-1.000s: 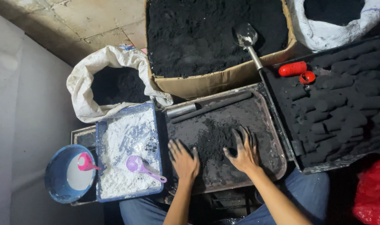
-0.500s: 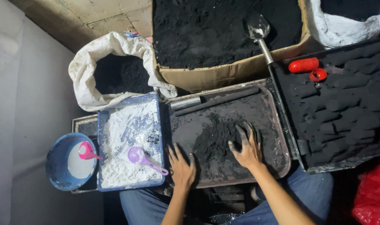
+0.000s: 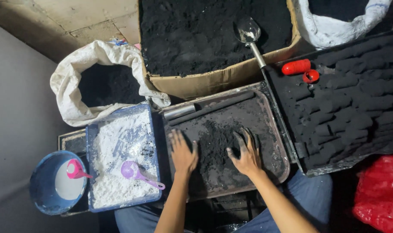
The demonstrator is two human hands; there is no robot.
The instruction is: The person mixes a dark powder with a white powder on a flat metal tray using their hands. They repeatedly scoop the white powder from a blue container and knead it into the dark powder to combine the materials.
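A metal tray (image 3: 279, 172) in front of me holds a heap of black powder (image 3: 213, 144). My left hand (image 3: 182, 154) lies flat on the powder at the heap's left side, fingers spread. On the right side of the heap rests my right hand (image 3: 246, 154), fingers spread and blackened, pressing into the powder. Neither hand holds a tool. A short metal tube (image 3: 180, 111) and a dark rod (image 3: 218, 108) lie along the tray's far edge.
A blue tray of white powder (image 3: 119, 151) with a purple scoop (image 3: 136, 172) sits to the left, beside a blue bowl (image 3: 39, 190) with a pink scoop (image 3: 75, 169). Beyond are a cardboard box of black powder (image 3: 205, 84), a metal spoon (image 3: 249, 34), white sacks (image 3: 71, 99), a black tray of briquettes (image 3: 352, 108), a red cylinder (image 3: 296, 67).
Both hands have shifted slightly over the powder, the left moving up onto the heap's edge. The view has drifted a little; other things stay put.
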